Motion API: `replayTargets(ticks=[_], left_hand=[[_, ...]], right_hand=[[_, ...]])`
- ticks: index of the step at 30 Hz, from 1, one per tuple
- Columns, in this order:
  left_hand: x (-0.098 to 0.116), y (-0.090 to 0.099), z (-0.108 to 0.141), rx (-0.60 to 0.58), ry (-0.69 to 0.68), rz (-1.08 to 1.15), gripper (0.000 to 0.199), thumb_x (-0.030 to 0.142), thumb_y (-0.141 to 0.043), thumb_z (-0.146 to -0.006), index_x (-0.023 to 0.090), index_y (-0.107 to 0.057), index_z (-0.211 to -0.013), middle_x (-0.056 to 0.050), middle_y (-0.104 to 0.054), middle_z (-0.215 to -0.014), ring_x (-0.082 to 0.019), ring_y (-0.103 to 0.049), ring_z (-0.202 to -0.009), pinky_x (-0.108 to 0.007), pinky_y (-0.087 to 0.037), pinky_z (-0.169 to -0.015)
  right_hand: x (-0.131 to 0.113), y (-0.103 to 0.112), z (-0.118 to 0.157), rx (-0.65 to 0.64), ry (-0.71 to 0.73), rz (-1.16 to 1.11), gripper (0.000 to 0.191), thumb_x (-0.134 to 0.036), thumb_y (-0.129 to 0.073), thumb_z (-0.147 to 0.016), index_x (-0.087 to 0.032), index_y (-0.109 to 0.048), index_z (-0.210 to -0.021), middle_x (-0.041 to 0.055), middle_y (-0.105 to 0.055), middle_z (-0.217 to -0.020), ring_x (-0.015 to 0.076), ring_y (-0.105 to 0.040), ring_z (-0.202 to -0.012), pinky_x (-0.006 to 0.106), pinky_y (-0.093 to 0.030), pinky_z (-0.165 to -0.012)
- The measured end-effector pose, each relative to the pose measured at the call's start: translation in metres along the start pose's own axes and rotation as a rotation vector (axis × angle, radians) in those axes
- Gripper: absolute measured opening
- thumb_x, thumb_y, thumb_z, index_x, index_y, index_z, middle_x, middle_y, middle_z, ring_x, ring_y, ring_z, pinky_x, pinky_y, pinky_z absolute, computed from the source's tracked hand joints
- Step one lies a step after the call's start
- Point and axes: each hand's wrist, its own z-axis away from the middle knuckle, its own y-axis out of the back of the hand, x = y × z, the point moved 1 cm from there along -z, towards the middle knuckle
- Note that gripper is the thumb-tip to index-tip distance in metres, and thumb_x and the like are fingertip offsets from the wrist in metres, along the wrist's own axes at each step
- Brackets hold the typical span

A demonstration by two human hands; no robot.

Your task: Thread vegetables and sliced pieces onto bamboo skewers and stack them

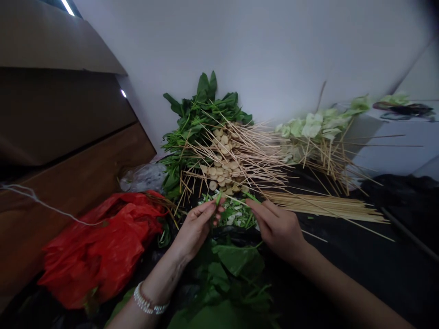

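My left hand [200, 222], with beaded bracelets at the wrist, pinches a green stem close to the middle of the view. Facing it, my right hand [279, 225] has its fingers closed on a thin wooden skewer [236, 199], whose tip points at the stem. Beneath both hands lie chopped green and white pieces [239, 215]. Large green leaves [236, 260] fill the space between my forearms. Just beyond my hands are skewers threaded with pale round slices [222, 171].
Leafy greens [192, 121] are heaped against the wall. Skewered pale cabbage leaves [312, 125] stand at the back right, with loose bare skewers [329, 205] in front. A red plastic bag [99, 246] lies left, beside a clear plastic bag [144, 177]. Black plastic [343, 265] covers the surface.
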Motion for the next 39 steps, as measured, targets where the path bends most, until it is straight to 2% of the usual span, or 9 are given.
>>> replayTargets(ticks=[3, 7, 19, 25, 32, 36, 39], left_hand=[[0.000, 0.001, -0.002, 0.043, -0.013, 0.028, 0.036, 0.035, -0.085, -0.067, 0.013, -0.079, -0.095, -0.003, -0.068, -0.074, -0.007, -0.052, -0.064, -0.016, -0.039, -0.056], [-0.001, 0.000, -0.003, 0.094, -0.017, 0.054, 0.037, 0.030, -0.091, -0.057, 0.014, -0.080, -0.088, -0.003, -0.071, -0.073, -0.009, -0.058, -0.067, -0.017, -0.044, -0.061], [-0.002, 0.007, -0.002, 0.119, -0.083, -0.028, 0.028, 0.029, -0.090, -0.058, 0.016, -0.080, -0.080, -0.003, -0.075, -0.073, -0.008, -0.059, -0.065, -0.018, -0.046, -0.064], [-0.001, 0.007, -0.002, 0.169, -0.058, -0.142, 0.029, 0.032, -0.091, -0.054, 0.017, -0.080, -0.077, -0.003, -0.074, -0.071, -0.010, -0.059, -0.064, -0.023, -0.046, -0.068], [0.002, 0.003, 0.001, 0.128, -0.037, -0.185, 0.028, 0.032, -0.090, -0.056, 0.015, -0.080, -0.076, -0.004, -0.072, -0.068, -0.012, -0.057, -0.063, -0.024, -0.045, -0.065], [-0.005, -0.001, 0.003, 0.015, -0.009, -0.309, 0.024, 0.034, -0.086, -0.062, 0.015, -0.079, -0.073, -0.003, -0.070, -0.064, -0.012, -0.056, -0.061, -0.024, -0.044, -0.063], [-0.007, -0.005, 0.003, -0.017, -0.070, -0.415, 0.021, 0.033, -0.083, -0.066, 0.017, -0.079, -0.079, -0.006, -0.072, -0.078, -0.017, -0.061, -0.074, -0.027, -0.046, -0.071]], right_hand=[[-0.004, -0.001, 0.002, -0.012, 0.041, -0.010, 0.034, -0.007, -0.048, -0.092, -0.011, -0.063, -0.123, 0.0028, -0.063, -0.075, 0.0136, -0.060, -0.065, 0.025, -0.044, -0.059], [-0.009, -0.003, 0.002, -0.005, 0.097, 0.041, 0.035, -0.004, -0.048, -0.091, -0.011, -0.065, -0.120, 0.0021, -0.062, -0.072, 0.0135, -0.057, -0.061, 0.026, -0.041, -0.056], [-0.010, -0.004, 0.004, -0.028, 0.095, 0.091, 0.035, -0.006, -0.044, -0.092, -0.011, -0.067, -0.118, 0.0022, -0.063, -0.071, 0.0128, -0.058, -0.059, 0.025, -0.043, -0.054], [-0.014, -0.006, 0.006, -0.036, 0.111, 0.097, 0.037, -0.004, -0.042, -0.091, -0.008, -0.067, -0.118, 0.0034, -0.063, -0.070, 0.0130, -0.059, -0.060, 0.025, -0.046, -0.055], [-0.020, -0.011, 0.009, -0.039, 0.103, 0.068, 0.037, -0.004, -0.039, -0.091, -0.007, -0.064, -0.118, 0.0042, -0.063, -0.070, 0.0134, -0.059, -0.060, 0.025, -0.048, -0.055], [-0.024, -0.015, 0.011, -0.057, 0.121, 0.063, 0.035, -0.006, -0.038, -0.094, -0.006, -0.062, -0.118, 0.0048, -0.064, -0.071, 0.0136, -0.059, -0.058, 0.025, -0.047, -0.054], [-0.021, -0.011, 0.006, -0.042, 0.110, 0.048, 0.032, -0.009, -0.039, -0.095, -0.008, -0.062, -0.116, 0.0053, -0.066, -0.072, 0.0136, -0.061, -0.060, 0.024, -0.048, -0.057]])
